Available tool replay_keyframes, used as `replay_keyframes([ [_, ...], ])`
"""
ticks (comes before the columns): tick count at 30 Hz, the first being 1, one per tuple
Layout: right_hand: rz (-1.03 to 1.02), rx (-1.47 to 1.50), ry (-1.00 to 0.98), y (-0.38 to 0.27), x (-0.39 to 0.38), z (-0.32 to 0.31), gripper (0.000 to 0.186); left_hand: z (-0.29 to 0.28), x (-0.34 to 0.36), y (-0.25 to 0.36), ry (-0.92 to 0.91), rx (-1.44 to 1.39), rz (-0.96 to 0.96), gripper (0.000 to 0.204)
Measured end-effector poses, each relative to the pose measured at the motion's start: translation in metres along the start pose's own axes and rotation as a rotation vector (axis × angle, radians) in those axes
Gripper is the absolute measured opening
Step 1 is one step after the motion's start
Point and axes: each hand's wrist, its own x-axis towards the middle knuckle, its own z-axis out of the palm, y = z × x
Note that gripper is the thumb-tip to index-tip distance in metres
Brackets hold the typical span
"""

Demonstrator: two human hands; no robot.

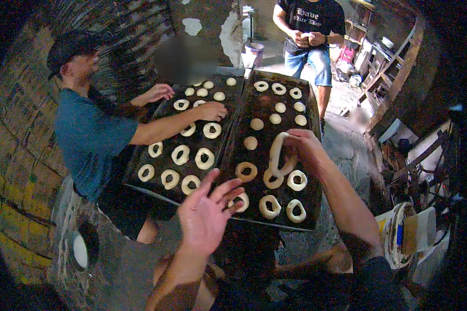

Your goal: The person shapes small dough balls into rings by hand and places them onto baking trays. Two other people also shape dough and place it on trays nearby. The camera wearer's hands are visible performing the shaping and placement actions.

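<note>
- Closest up: left hand [207,212] raised low in the middle of the view, palm bare, loosely spread, gripping nothing visible. Overlapping a dough ring [245,202] from this angle, can't tell about actual contact.
- Over on the left, got a co-worker [93,124] in a teal shirt and dark cap. Reaching one bare arm [166,127] in among the dough, can't tell if pinching anything. Further back, another hand [160,93] partly curled, over the far-left side.
- Next along, a dark left tray [188,170]: pale dough balls [219,96] toward the far end, chunky rings [197,159] from there to the near edge.
- Just beside it, a dark right tray [262,155]: three rings at the far end, six round balls in the middle, more rings up near.
- Right hand [305,142] pinching the top of a long, stretched dough loop [276,154]. Dangling over the right tray, lower end in front of a ring; can't tell if touching.
- Back behind that, a standing person [312,20] in a black tee and denim shorts, both hands together around a pale lump [307,36].
- Lower right: a pale-rimmed bucket [397,241].
</note>
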Motion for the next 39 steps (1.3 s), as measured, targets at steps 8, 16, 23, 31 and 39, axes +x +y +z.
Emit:
replay_keyframes([
  [8, 0.064, -0.976, 0.219, 0.113, 0.124, -0.056, 0.024, -0.01, 0.008, 0.013, 0.024, 0.024, 0.02, 0.042],
  [16, -0.146, -1.259, 0.131, 0.2, 0.166, -0.06, 0.029, -0.012, 0.012, 0.009, -0.037, -0.035, -0.082, 0.043],
  [23, -0.599, -1.333, 0.1, 0.216, 0.174, -0.008, 0.03, -0.014, 0.024, -0.012, -0.064, 0.07, -0.137, 0.044],
  [31, -0.354, -0.331, -0.042, 0.096, 0.044, 0.056, 0.048, -0.012, 0.041, -0.03, 0.201, 0.687, 0.09, 0.051],
  [39, -0.173, 0.066, 0.141, -0.031, -0.111, 0.091, 0.059, 0.015, 0.023, -0.045, -0.174, 0.677, 0.043, 0.049],
])
